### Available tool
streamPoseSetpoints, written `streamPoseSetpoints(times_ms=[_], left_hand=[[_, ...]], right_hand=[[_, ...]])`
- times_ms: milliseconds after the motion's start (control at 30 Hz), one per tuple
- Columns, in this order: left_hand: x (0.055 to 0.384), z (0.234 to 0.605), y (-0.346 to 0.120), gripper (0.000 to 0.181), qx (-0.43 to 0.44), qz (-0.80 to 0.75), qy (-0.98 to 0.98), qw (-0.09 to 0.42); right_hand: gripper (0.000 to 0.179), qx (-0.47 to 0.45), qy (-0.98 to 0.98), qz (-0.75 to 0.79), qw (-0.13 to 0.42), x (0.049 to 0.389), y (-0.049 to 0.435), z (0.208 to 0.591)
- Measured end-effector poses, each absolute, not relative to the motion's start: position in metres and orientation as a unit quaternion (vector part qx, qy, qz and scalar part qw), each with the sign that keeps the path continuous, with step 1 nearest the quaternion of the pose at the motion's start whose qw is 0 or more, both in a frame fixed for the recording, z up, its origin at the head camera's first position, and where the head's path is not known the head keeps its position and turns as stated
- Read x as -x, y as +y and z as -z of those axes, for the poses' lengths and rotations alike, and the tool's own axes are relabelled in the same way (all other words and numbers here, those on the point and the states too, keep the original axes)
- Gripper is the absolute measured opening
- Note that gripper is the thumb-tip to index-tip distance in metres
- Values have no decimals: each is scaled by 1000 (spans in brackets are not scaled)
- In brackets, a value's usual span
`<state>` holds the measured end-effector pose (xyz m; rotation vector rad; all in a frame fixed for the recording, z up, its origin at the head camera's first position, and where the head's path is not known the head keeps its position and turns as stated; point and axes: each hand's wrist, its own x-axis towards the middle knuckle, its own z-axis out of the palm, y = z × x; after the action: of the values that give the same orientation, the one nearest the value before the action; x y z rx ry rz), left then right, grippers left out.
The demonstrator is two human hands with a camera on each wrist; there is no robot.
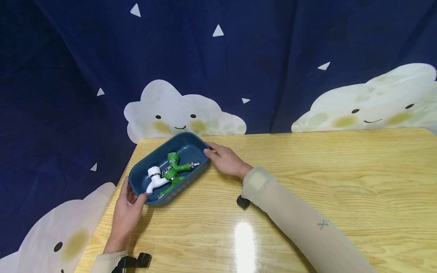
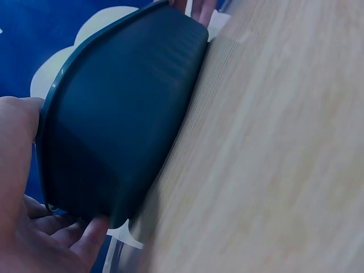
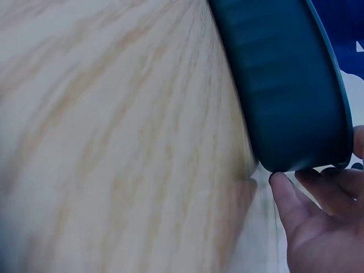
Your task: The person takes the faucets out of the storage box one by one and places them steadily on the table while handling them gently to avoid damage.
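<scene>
head view has it best: both ends of a blue bin (image 1: 192, 151) are in somebody's grip, over by the left end of the bench (image 1: 307, 197), near the dark blue curtain (image 1: 263, 49). left hand (image 1: 128, 210) has its thumb up at the near-left end's rim with the fingers round the outside, and the right hand (image 1: 223, 159) is clamped on the far-right end, thumb at the rim too.

inside the bin there's a white tap (image 1: 157, 182) and two green ones, the upper green tap (image 1: 181, 167) and the lower green tap (image 1: 175, 182), all bunched together toward the left hand's end.

so i'd call the step in hand a two-handed hold on the loaded bin, either shifting it or placing it. wrist views put its base right down by the wood, but i honestly can't tell if it's fully resting there or a touch off. imo the next move calls for both hands working together, keeping it level so the taps don't slide, and no letting go till the base sits flat.
</scene>
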<state>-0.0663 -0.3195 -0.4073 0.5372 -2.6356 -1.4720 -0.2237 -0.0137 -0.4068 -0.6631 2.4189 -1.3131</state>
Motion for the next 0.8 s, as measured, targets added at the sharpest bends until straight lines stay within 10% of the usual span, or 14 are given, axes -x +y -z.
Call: streamPoseSetpoints(times_ms=[800], left_hand=[[64,406,-315,86,-153,482,-862,18]], right_hand=[[56,199,840,475,170,209,3,403]])
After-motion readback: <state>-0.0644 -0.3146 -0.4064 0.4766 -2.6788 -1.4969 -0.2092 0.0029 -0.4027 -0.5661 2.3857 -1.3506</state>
